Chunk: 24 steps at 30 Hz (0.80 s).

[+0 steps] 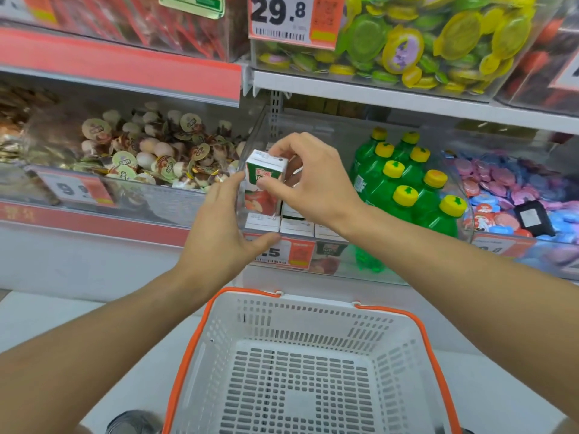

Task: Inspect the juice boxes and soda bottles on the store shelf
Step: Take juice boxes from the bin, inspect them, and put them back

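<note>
A small green and white juice box (pixel 262 183) with an apple picture is lifted above the others in a clear shelf bin. My right hand (pixel 308 183) pinches it from the right, fingers over its top and thumb on its front. My left hand (pixel 224 227) is held out with straight fingers, its fingertips touching the box's left side at the bin wall. More juice boxes (pixel 283 226) lie flat in the bin below. Several green soda bottles (pixel 407 186) with yellow caps stand to the right in the same bin.
A white shopping basket (pixel 300 355) with orange handles sits below my arms, with nothing in it. The left bin holds jelly cups (pixel 150 151); the right bin holds pink and blue sweets (pixel 507 189). Upper shelf bins hold green and yellow cups (pixel 432 42). Price tags line the shelf edges.
</note>
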### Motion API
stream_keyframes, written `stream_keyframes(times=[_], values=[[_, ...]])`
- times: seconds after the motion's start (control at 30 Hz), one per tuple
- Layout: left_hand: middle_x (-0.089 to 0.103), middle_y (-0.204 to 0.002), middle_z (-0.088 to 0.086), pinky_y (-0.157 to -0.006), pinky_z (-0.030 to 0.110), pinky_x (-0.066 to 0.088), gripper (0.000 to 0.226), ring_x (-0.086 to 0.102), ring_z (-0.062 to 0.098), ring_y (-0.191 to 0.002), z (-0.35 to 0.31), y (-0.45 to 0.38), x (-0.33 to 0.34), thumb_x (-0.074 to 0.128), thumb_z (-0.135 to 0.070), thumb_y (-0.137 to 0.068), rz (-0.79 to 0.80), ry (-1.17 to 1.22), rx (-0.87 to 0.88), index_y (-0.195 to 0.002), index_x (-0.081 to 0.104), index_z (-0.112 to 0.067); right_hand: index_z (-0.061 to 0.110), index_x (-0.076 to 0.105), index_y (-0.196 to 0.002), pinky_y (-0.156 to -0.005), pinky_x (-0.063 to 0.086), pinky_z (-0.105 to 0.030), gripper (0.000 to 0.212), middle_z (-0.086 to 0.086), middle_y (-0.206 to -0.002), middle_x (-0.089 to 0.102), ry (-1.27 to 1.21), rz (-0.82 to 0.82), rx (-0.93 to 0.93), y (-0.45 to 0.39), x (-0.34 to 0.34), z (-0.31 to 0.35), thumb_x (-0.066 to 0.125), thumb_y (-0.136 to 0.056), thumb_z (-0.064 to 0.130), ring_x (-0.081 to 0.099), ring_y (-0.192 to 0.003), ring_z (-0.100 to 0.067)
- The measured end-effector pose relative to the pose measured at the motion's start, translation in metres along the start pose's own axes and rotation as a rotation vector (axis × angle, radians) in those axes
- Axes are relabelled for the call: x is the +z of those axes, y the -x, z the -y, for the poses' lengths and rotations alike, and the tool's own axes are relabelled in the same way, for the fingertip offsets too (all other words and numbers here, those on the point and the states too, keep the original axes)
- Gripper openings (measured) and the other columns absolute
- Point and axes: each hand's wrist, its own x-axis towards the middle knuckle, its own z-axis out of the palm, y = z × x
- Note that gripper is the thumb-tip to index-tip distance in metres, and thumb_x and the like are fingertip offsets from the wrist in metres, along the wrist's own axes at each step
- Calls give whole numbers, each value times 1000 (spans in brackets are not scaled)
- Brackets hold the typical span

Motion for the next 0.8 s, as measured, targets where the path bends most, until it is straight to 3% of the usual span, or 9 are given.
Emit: stream_keyframes(times=[0.2, 0.33, 0.5, 0.57, 0.73, 0.8], values=[[44, -135, -7, -97, 37, 51, 103, 53, 16, -118, 1, 0, 2, 90, -41, -64, -6, 5, 6, -148, 31, -26, 16, 64, -102, -70, 56, -26, 33, 0, -101, 61, -18, 79, 33, 0, -3, -4, 84, -78, 26, 62, -81, -12], [44, -141, -2, -97, 39, 51, 104, 51, 17, -121, 2, -1, 3, 90, -39, -63, -7, 29, -8, -148, 31, -26, 18, 69, -99, -75, 57, -34, 34, 5, -96, 67, 68, 256, 122, 4, 4, -11, 85, -73, 33, 63, -82, -12], [44, -141, -4, -96, 37, 51, 103, 52, 15, -119, 3, -1, 2, 90, -42, -63, -7, 31, -8, -147, 31, -28, 18, 78, -90, -70, 47, -23, 8, 8, -83, 69, 157, 497, 115, -6, 6, -15, 74, -86, 24, 58, -71, -1], [44, -141, -4, -96, 38, 51, 103, 52, 15, -119, 3, -1, 2, 90, -42, -63, -6, 35, -9, -147, 31, -28, 17, 78, -92, -71, 46, -21, 10, 7, -86, 72, 178, 567, 109, -15, 3, -15, 74, -87, 24, 61, -74, -3], [43, -141, -5, -97, 37, 50, 102, 51, 16, -121, 2, 0, 2, 90, -42, -64, -3, 42, -9, -147, 31, -29, 13, 73, -113, -76, 44, -18, 26, 3, -99, 70, 177, 500, 155, -33, 4, -28, 71, -90, 24, 61, -90, -8], [43, -142, -5, -97, 39, 51, 102, 51, 17, -122, 2, 0, 2, 89, -41, -65, -2, 40, -7, -147, 30, -29, 13, 73, -115, -80, 48, -21, 28, 1, -105, 72, 198, 545, 169, -40, 7, -32, 71, -90, 27, 63, -93, -10]])
